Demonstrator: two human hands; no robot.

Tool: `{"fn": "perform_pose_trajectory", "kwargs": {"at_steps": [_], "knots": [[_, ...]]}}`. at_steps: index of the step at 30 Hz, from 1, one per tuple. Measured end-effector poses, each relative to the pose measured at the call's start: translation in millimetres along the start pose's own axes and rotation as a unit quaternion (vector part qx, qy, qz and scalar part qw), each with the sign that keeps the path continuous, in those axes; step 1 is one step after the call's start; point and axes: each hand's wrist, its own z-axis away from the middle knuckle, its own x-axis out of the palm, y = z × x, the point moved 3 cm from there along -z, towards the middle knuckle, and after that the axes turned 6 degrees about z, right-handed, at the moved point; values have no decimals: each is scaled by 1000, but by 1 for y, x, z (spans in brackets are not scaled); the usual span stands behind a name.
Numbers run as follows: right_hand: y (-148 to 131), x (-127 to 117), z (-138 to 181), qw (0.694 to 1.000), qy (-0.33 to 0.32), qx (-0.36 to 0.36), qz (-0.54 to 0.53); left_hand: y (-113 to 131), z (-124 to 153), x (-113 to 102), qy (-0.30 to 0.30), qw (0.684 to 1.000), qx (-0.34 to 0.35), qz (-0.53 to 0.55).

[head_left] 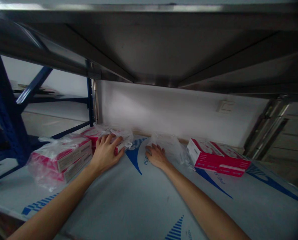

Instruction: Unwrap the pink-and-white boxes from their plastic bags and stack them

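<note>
Both my arms reach deep into a shelf bay. My left hand (106, 150) lies with its fingers over a plastic-wrapped pack of pink and white boxes (100, 133) at the back left. My right hand (156, 156) rests flat on the shelf surface, its fingers touching a crumpled clear plastic bag (169, 146) near the back wall. Right of that bag lie unwrapped pink and white boxes (217, 156). Another wrapped bundle of the same boxes (60, 157) sits at the left, nearer to me.
The shelf board (139, 200) is covered in white film with blue print. A steel shelf underside (164, 43) hangs low overhead. Blue rack posts (4, 110) stand at the left, a white wall (169, 110) closes the back, and steel posts (269, 130) stand at the right.
</note>
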Motion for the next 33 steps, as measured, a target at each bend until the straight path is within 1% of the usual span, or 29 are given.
{"fn": "perform_pose_trajectory", "kwargs": {"at_steps": [2, 5, 7, 9, 11, 12, 14, 17, 19, 21, 24, 27, 30, 33], "knots": [[2, 1, -5, 1000, 3, -10, 0, 0, 0, -1, -4, 1000, 11, 18], [8, -2, -8, 1000, 16, -15, 1, 3, 1, -4, -11, 997, 46, 58], [13, -9, -5, 998, 56, -25, 9, 9, 2, -6, -26, 992, 80, 90], [17, -19, 3, 990, 126, -58, 4, 19, 3, -8, -51, 983, 121, 125], [20, -32, 18, 975, 194, -104, -29, 27, 3, -10, -80, 972, 155, 157], [20, -39, 28, 967, 214, -127, -52, 30, 3, -12, -94, 966, 168, 170], [21, -52, 50, 955, 228, -170, -84, 30, 3, -16, -121, 957, 182, 192], [23, -71, 86, 941, 228, -237, -76, 20, 5, -24, -159, 948, 170, 217], [31, -81, 105, 932, 235, -269, -57, 14, 6, -29, -180, 942, 158, 236], [45, -86, 118, 925, 250, -283, -44, 17, 9, -30, -204, 928, 167, 263], [74, -87, 126, 924, 280, -257, -47, 41, 12, -24, -244, 897, 193, 315], [95, -82, 127, 933, 269, -234, -46, 77, 13, -7, -274, 870, 208, 353], [103, -80, 128, 942, 240, -234, -33, 105, 9, 10, -305, 844, 227, 378], [101, -83, 131, 946, 218, -239, -33, 122, -5, 19, -330, 817, 252, 401]]}}
